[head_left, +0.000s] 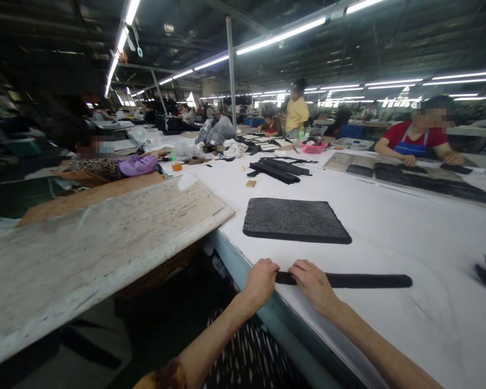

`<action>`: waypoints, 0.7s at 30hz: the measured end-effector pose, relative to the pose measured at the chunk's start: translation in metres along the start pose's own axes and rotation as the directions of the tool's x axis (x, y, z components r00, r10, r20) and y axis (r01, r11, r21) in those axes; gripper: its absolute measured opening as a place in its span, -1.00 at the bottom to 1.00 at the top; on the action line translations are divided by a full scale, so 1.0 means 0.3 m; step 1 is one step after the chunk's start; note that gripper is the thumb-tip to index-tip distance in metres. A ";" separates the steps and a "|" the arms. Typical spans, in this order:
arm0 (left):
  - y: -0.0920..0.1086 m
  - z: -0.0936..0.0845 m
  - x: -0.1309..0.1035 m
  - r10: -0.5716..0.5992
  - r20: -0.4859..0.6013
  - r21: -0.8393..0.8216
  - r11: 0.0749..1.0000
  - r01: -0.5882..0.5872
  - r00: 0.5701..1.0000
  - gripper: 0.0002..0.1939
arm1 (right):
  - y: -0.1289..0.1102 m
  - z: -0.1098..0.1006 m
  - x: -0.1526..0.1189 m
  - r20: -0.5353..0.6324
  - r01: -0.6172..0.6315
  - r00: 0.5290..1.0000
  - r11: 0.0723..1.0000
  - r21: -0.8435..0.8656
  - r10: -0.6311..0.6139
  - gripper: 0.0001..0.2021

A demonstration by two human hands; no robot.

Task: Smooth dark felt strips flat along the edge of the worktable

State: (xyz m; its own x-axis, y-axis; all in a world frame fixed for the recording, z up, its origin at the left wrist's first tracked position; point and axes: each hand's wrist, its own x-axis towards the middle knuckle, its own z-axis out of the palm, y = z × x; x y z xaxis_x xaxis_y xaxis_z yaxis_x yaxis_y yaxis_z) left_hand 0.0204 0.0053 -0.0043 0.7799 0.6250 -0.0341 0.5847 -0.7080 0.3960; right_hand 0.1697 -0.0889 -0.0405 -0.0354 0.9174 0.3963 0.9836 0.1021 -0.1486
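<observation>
A long black fabric strip [368, 281] lies flat near the front edge of the white table, stretching to the right. My left hand [262, 281] is closed on its left end, fingers pinched together. Just to the right, my right hand [312, 280] grips the same strip, thumb and fingers bent over it. Beyond both hands rests a dark grey, roughly rectangular textured fabric piece [294, 219] with a smooth black band along its near edge. Neither hand touches that piece.
A worn pale board [105, 237] slopes off to the left. Farther back lie a stack of black strips [279, 168], a small tan block [250, 183], a pink basket [314, 147] and an orange bottle [176, 165]. A co-worker in red [421, 143] handles dark pieces across the table.
</observation>
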 end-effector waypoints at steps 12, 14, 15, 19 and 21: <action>-0.074 0.057 -0.047 0.448 -0.029 0.276 0.863 -0.424 0.893 -0.89 | 0.030 -0.001 -0.025 -0.028 0.304 0.950 0.940 -0.152 -0.312 -0.82; -0.080 0.054 -0.047 0.477 -0.004 0.299 0.839 -0.454 0.879 -0.89 | 0.033 0.001 -0.027 0.009 0.331 0.942 0.924 -0.190 -0.336 -0.83; -0.082 0.053 -0.047 0.488 0.005 0.307 0.830 -0.466 0.873 -0.88 | 0.033 0.001 -0.027 0.028 0.346 0.937 0.915 -0.209 -0.348 -0.83; -0.094 0.054 -0.049 0.507 -0.002 0.294 0.824 -0.484 0.862 -0.83 | 0.023 -0.012 -0.026 0.117 0.392 0.920 0.881 -0.267 -0.374 -0.77; -0.105 0.058 -0.055 0.500 -0.030 0.277 0.836 -0.473 0.866 -0.77 | 0.013 -0.023 -0.022 0.158 0.395 0.918 0.875 -0.280 -0.364 -0.73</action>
State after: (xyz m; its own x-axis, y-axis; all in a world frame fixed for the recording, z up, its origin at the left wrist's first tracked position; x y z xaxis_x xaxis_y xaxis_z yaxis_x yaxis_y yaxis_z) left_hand -0.0071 0.0116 -0.0322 0.9607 0.1971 0.1956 0.1818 -0.9789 0.0935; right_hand 0.1751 -0.0974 -0.0373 -0.4180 0.8660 0.2744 0.8963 0.3440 0.2799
